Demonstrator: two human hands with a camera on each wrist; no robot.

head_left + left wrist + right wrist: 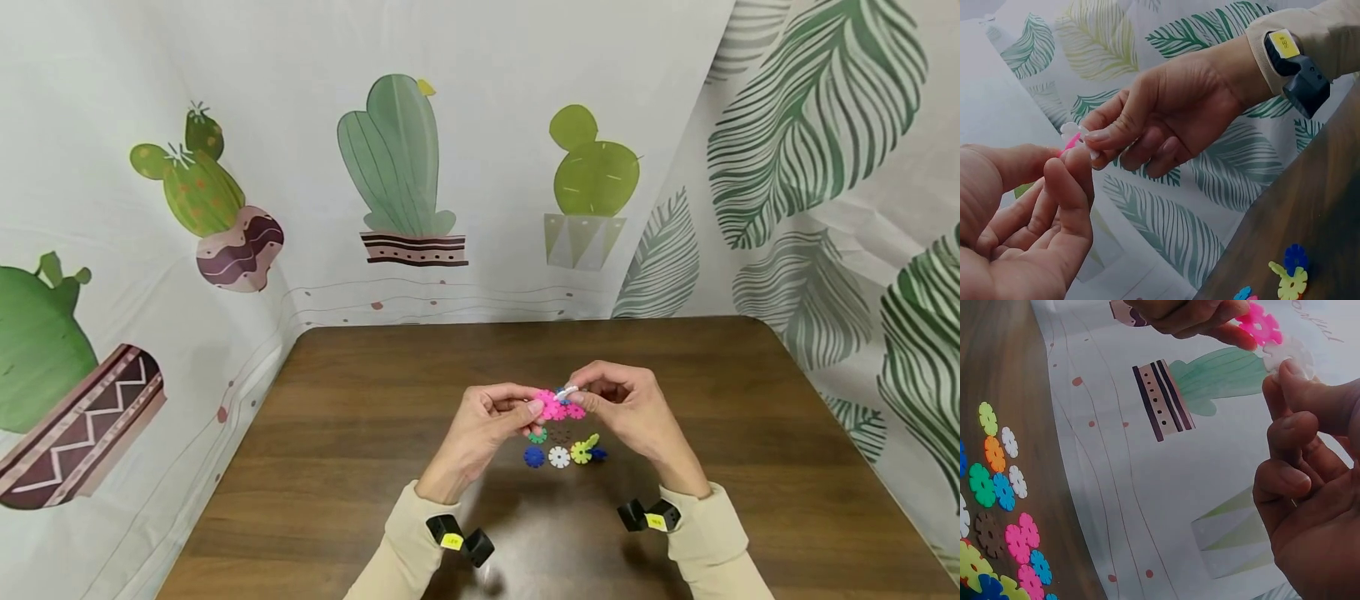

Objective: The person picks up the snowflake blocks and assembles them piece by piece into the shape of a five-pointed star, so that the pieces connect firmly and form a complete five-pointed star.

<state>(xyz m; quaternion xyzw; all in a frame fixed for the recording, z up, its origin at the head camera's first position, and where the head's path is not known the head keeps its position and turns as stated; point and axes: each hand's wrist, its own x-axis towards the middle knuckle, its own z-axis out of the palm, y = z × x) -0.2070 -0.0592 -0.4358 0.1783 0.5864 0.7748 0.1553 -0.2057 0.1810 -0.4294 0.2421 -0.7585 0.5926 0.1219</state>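
Note:
My left hand (480, 429) pinches a pink flower-shaped interlocking disc (1260, 325) between thumb and fingers. A white disc (1302, 357) of the same notched kind is pinched between thumb and index finger of my right hand (636, 412). In the right wrist view the two discs meet edge to edge; whether their slots are joined, I cannot tell. The left wrist view shows the pink disc (1071, 144) edge-on against the white one (1070, 130). Both hands are held above the table, and the right hand's other fingers curl loosely.
Several more discs lie on the brown table (360, 467) below the hands, among them a blue one (534, 457), a white one (558, 457) and a yellow-green group (581, 452). Behind the table hangs a cloth (495, 167) printed with cacti and leaves.

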